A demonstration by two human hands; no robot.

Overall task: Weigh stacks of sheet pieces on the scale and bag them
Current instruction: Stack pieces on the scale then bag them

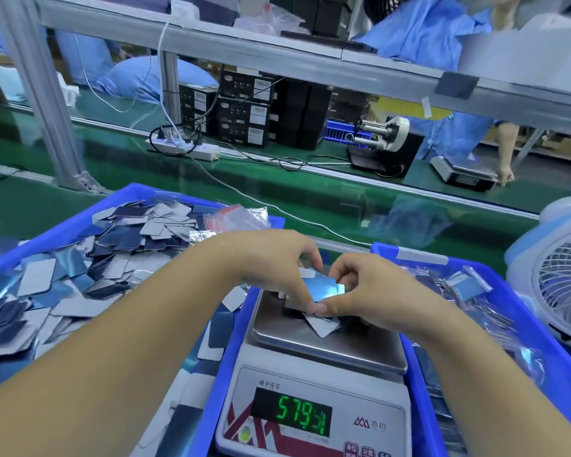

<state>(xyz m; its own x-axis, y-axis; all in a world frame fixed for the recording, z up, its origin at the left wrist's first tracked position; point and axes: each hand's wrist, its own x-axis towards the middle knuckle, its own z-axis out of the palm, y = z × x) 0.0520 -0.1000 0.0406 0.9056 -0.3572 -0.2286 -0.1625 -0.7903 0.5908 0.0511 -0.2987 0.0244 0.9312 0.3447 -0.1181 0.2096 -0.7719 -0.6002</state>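
Both hands, left [277, 268] and right [360, 285], pinched the stack [323, 290] over the scale [327, 344]. Risk: uneven sheets slipping, fanning out; hand pressure skewing the reading.

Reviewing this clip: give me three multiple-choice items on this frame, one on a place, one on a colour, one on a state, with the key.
1. Where does the stack of sheet pieces sit?
A. over the scale pan
B. on the green belt
C. inside the fan

2. What colour are the scale's digits?
A. red
B. green
C. white

3. How is the left hand?
A. flat on the belt
B. hanging idle
C. pinching the stack

Key: 1 A, both hands hold it above the scale pan; 2 B, the display glows green; 3 C, its thumb and fingers close on the stack, as do the right hand's.
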